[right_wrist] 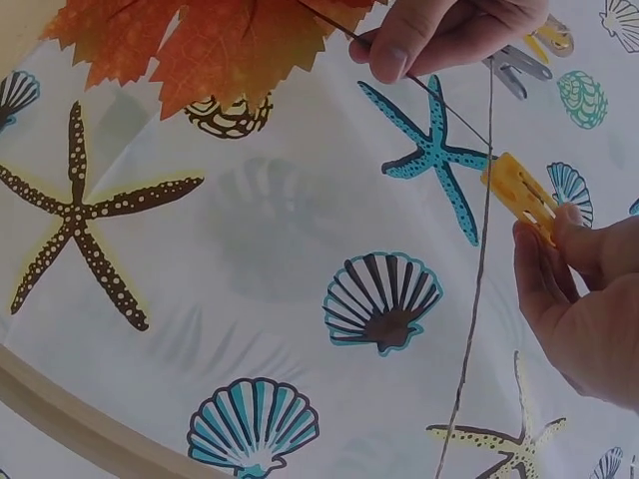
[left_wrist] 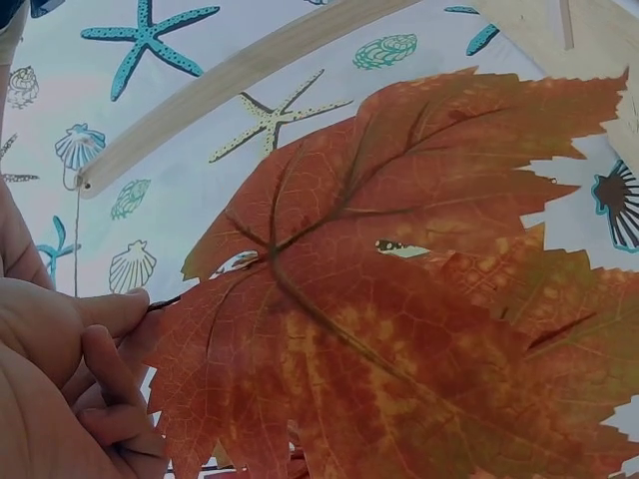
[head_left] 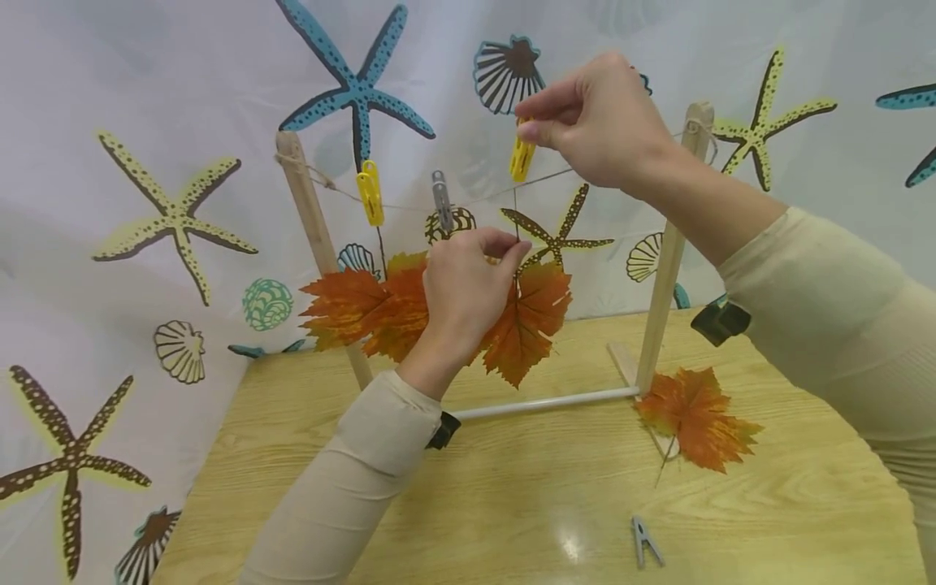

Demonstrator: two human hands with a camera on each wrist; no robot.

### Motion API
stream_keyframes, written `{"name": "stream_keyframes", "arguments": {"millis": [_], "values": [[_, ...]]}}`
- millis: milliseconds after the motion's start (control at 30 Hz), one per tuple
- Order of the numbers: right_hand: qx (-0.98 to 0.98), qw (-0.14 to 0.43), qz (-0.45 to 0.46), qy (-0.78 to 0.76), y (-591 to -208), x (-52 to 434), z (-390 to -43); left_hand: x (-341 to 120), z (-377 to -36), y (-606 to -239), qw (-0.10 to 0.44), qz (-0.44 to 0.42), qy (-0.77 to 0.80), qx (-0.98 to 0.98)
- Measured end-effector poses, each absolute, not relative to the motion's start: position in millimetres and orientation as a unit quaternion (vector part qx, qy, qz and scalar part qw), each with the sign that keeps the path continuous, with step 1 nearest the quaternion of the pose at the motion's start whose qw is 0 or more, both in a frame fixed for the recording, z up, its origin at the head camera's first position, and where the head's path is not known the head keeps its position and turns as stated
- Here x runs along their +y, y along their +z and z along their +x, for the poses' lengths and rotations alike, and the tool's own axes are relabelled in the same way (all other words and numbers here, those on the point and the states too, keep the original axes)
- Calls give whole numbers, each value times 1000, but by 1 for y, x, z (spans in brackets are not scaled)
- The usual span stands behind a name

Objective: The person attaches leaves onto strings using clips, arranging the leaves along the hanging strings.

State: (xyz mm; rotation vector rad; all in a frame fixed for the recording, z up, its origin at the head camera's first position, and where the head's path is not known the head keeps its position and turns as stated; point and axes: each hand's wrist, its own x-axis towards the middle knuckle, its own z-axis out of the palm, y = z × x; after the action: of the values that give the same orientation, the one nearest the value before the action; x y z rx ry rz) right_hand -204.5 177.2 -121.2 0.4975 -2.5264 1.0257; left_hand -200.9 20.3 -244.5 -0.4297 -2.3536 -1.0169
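With thumb and finger, my right hand (head_left: 610, 122) pinches the top of a yellow clothespin (head_left: 522, 154) at the string (head_left: 552, 175). In the right wrist view that clothespin (right_wrist: 521, 195) meets the string and the tip of a leaf stem (right_wrist: 439, 105). My left hand (head_left: 468, 280) pinches the same thin stem below the string. Its orange maple leaf (head_left: 522, 325) hangs down beside that hand; the left wrist view shows the leaf (left_wrist: 329, 299) close up. Further left, another yellow clothespin (head_left: 370, 195) and a grey clothespin (head_left: 442, 199) sit on the string, with orange leaves (head_left: 351, 305) below.
Two wooden posts (head_left: 665, 301) carry the string, and a white rod (head_left: 541, 404) joins them low down. A loose orange leaf (head_left: 698, 418) lies by the right post's foot. Nearer on the wooden table (head_left: 512, 504) is a grey clothespin (head_left: 645, 542). A patterned cloth (head_left: 219, 73) hangs behind.
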Motion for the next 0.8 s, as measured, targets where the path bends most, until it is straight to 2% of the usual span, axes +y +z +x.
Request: {"name": "stream_keyframes", "arguments": {"millis": [800], "values": [[-931,128,188,285,-123,173,-207,20,-208,-243,275,-154,-363,-877]]}}
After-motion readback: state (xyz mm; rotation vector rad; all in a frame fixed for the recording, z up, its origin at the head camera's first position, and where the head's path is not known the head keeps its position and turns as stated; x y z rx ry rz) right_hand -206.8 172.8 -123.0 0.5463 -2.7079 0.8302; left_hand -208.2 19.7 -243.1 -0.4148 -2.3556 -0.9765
